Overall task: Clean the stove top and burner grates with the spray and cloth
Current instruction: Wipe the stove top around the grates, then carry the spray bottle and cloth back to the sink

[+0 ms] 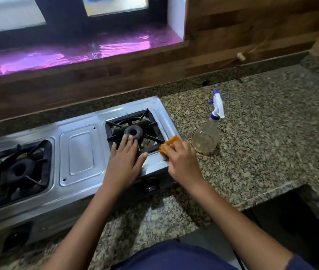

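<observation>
Granite counter [261,152], steel stove [80,151]. Left hand [124,162] spread flat, pinning grate [152,125]. Right hand [182,162] pinches cloth [169,144] at stove's corner: short firm strokes along rim, bottle [208,136] within reach.

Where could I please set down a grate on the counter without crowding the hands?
The widest bare patch is the counter right of the spray bottle, out to the corner. A smaller strip lies behind the bottle, along the wall. The stove's flat middle panel is free too. It is crowded at the right burner, where the left hand and the right hand with the cloth work.
</observation>
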The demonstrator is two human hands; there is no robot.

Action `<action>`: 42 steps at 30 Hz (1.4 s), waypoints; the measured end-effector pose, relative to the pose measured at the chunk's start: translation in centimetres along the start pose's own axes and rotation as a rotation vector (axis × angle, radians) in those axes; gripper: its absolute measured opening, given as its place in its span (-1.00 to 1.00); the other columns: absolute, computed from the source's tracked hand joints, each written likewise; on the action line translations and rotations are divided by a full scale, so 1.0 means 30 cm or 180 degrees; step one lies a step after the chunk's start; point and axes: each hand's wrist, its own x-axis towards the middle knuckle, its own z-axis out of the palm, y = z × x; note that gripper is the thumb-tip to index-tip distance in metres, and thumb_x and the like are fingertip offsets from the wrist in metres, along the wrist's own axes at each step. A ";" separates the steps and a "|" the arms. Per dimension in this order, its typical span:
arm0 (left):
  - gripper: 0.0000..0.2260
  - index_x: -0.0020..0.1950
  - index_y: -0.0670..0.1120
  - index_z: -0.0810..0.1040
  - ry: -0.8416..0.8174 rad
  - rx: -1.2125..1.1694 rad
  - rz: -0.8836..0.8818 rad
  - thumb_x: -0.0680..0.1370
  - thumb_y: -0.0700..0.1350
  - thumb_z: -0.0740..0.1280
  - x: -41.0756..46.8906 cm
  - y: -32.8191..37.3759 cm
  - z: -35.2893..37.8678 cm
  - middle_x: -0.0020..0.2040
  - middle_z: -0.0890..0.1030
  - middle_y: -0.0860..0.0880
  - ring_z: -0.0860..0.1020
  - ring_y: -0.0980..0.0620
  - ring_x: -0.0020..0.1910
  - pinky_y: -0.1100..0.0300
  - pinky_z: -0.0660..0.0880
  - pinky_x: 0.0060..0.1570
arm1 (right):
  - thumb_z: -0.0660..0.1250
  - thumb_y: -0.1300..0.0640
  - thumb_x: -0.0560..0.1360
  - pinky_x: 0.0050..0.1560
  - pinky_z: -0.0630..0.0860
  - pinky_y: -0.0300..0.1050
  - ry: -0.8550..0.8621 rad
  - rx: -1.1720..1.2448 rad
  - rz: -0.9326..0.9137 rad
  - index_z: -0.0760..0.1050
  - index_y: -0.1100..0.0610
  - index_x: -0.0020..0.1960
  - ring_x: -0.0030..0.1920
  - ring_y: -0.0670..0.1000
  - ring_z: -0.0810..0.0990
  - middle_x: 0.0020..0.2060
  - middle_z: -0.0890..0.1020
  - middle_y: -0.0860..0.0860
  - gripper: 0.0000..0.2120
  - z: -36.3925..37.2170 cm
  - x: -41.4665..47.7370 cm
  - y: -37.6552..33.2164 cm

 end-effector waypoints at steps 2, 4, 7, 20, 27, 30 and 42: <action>-0.37 0.60 -0.06 -0.06 0.0120 -0.0194 0.0001 0.62 0.22 0.01 0.016 0.031 0.009 0.59 -0.02 0.01 -0.14 0.09 0.56 0.02 -0.16 0.52 | 0.33 0.27 0.37 -0.05 0.48 0.05 0.0045 0.0128 -0.0009 0.54 0.09 0.23 -0.01 0.15 0.48 0.00 0.56 0.08 -0.56 -0.017 0.003 0.045; -0.38 0.60 -0.05 -0.04 0.0233 -0.0384 0.0124 0.63 0.19 0.04 0.040 0.081 0.014 0.59 -0.01 0.02 -0.12 0.10 0.56 0.07 -0.14 0.52 | 0.29 0.34 0.39 -0.06 0.48 -0.01 0.0147 0.0297 0.0391 0.56 0.10 0.24 -0.01 0.14 0.48 0.00 0.57 0.10 -0.56 -0.027 0.002 0.113; -0.37 0.58 -0.02 0.11 0.0163 -0.0481 0.0468 0.58 0.26 -0.05 0.064 0.174 0.034 0.57 0.03 0.07 -0.09 0.11 0.56 0.13 -0.15 0.51 | 0.25 0.37 0.52 -0.12 0.47 -0.37 0.0141 0.1339 0.1679 0.56 0.12 0.27 0.04 0.07 0.57 0.11 0.59 0.11 -0.63 -0.024 -0.033 0.261; -0.46 0.56 -0.03 0.17 -0.0531 -0.0505 0.1383 0.63 0.17 0.03 0.095 0.470 0.173 0.57 0.07 0.00 -0.05 0.04 0.56 0.03 -0.03 0.54 | 0.30 0.17 0.55 -0.30 0.51 -0.32 -0.0347 0.0886 0.1944 0.49 -0.11 0.22 -0.20 -0.14 0.54 -0.03 0.58 -0.06 -0.71 0.066 -0.218 0.436; -0.57 0.49 -0.07 0.32 -0.1008 -0.1516 0.1167 0.61 -0.07 0.19 -0.005 0.577 0.283 0.51 0.31 -0.02 0.24 0.06 0.50 0.24 0.17 0.45 | 0.34 0.14 0.52 0.20 0.52 -0.08 -0.0494 0.1941 0.2094 0.56 0.05 0.27 0.16 -0.04 0.56 0.15 0.62 -0.05 -0.67 0.041 -0.254 0.478; -0.61 0.42 -0.11 0.38 -0.1418 -0.2174 0.0186 0.59 -0.18 0.24 0.007 0.626 0.315 0.37 0.45 -0.04 0.42 0.01 0.33 0.32 0.30 0.19 | 0.35 0.04 0.55 -0.07 0.60 -0.20 -0.0187 0.2327 0.2694 0.58 -0.03 0.17 0.00 -0.06 0.64 0.03 0.66 -0.09 -0.80 -0.020 -0.239 0.542; -0.26 0.42 -0.24 0.22 -0.1456 -0.2304 -0.2706 0.45 0.16 0.41 0.149 0.735 0.539 0.35 0.46 -0.24 0.45 -0.25 0.30 -0.04 0.43 0.27 | 0.59 -0.09 0.28 0.32 0.40 0.13 -0.0235 0.2544 0.2140 0.21 -0.10 0.51 0.44 0.08 0.30 0.48 0.31 -0.01 -0.09 -0.091 0.163 0.515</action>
